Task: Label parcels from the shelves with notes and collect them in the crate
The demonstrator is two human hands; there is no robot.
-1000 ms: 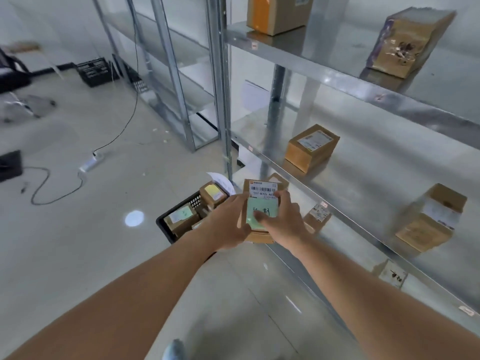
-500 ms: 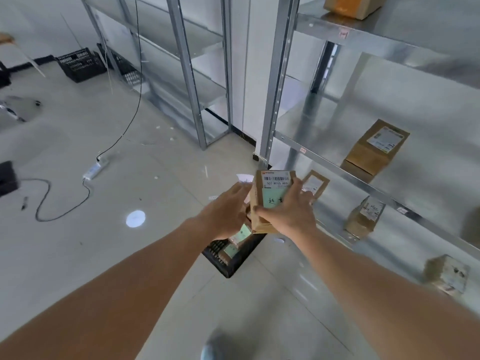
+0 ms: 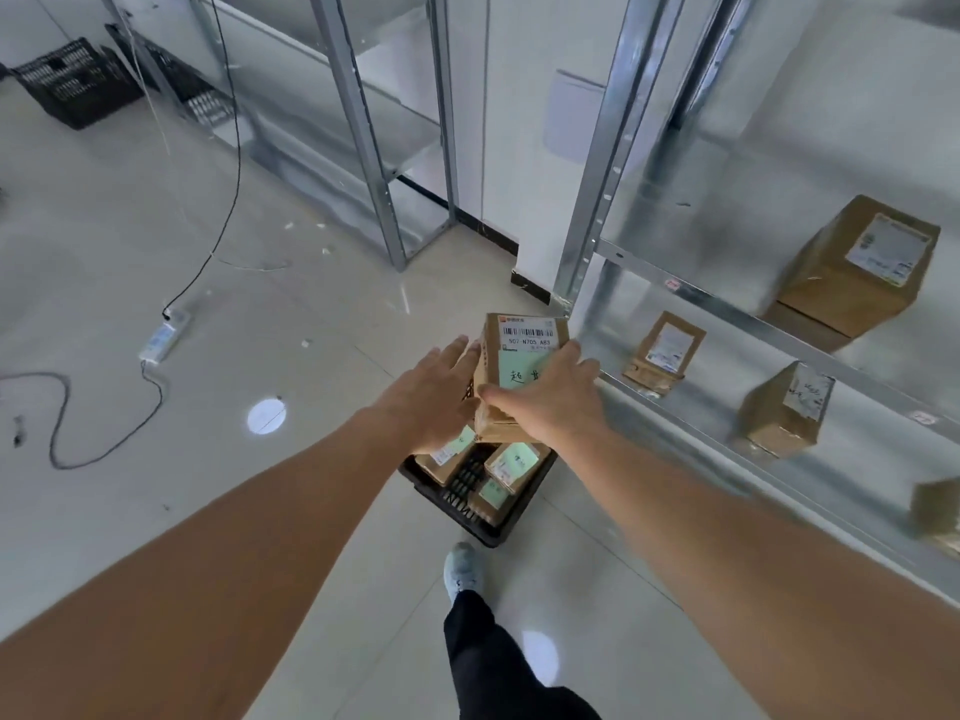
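Observation:
A brown cardboard parcel (image 3: 519, 350) with a barcode label and a green handwritten note (image 3: 514, 374) is held above the black crate (image 3: 470, 517). My right hand (image 3: 550, 402) grips the parcel from the right and over its top. Flat against the parcel's left side lies my left hand (image 3: 431, 392), fingers extended. The crate sits on the floor just below and holds several brown parcels with green notes (image 3: 511, 462).
Metal shelving (image 3: 727, 314) runs along the right with brown parcels (image 3: 857, 267) on its levels. Another shelf unit (image 3: 363, 132) stands at the back. A power strip and cable (image 3: 161, 340) lie on the floor at left. A second black crate (image 3: 72, 80) sits far left. My foot (image 3: 462, 569) is near the crate.
The view has turned down and left, so the crate now lies directly under the parcel. Both hands have kept the parcel, and my left fingers have straightened.

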